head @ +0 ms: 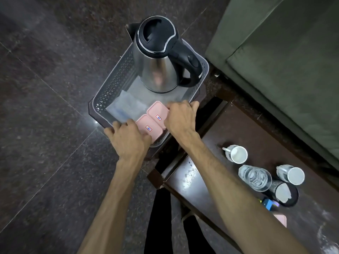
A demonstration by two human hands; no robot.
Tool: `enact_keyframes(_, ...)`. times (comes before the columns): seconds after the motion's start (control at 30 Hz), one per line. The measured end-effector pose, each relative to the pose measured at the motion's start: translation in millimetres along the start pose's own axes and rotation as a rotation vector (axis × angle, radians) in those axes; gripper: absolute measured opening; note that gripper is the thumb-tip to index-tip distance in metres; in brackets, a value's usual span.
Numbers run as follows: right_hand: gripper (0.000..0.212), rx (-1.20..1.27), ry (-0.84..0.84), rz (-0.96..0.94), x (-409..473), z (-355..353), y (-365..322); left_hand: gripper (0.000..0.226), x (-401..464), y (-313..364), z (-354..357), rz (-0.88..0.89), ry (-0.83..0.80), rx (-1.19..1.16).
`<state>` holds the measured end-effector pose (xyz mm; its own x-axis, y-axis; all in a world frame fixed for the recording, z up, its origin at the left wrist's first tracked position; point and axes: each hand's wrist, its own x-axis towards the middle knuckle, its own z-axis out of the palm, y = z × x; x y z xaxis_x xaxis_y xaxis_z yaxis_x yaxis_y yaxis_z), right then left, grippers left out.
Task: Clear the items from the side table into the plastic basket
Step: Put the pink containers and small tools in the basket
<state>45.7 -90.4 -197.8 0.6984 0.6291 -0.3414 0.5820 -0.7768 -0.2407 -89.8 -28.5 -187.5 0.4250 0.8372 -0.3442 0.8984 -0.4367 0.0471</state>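
- Both hands, left hand (128,139) and right hand (180,116), grip the near rim of the plastic basket (111,85).
- Inside it: kettle (157,57) and two pink boxes (153,121).
- On the counter (201,180): white cups (237,154).

Single head-worn view, aimed steeply down and forward, basket (113,83) seen close at centre, table (211,180) caught near right, floor (45,88) left.
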Motion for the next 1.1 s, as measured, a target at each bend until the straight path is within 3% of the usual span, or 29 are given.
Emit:
enact_keyframes(0.27, 0.028, 0.052, 0.064, -0.028, -8, 3, 3, 0.044, 5, -7, -7, 0.031, -0.021, 0.112)
enact_keyframes(0.4, 0.036, 0.255, 0.216, -0.027, -27, -3, 14, 0.052, -19, -4, -5, 0.034, 0.173, -0.089)
enact_keyframes(0.5, 0.023, 0.477, 0.379, 0.068, -53, -9, 32, 0.033, -48, 8, 1, 0.129, 0.355, -0.308)
enact_keyframes(0.57, 0.018, 0.55, 0.44, 0.166, -73, -10, 53, 0.016, -71, 24, 9, 0.235, 0.371, -0.476)
enact_keyframes(0.67, 0.016, 0.653, 0.449, 0.355, -105, -4, 96, 0.012, -104, 59, 26, 0.328, 0.163, -0.65)
enact_keyframes(0.87, 0.014, 0.772, 0.382, 0.849, -195, 27, 195, 0.009, -161, 120, 91, 0.481, -0.326, -0.463)
enact_keyframes(1.1, 0.012, 0.697, 0.431, 1.194, -306, 51, 294, 0.015, -238, 169, 152, 0.527, -0.576, -0.247)
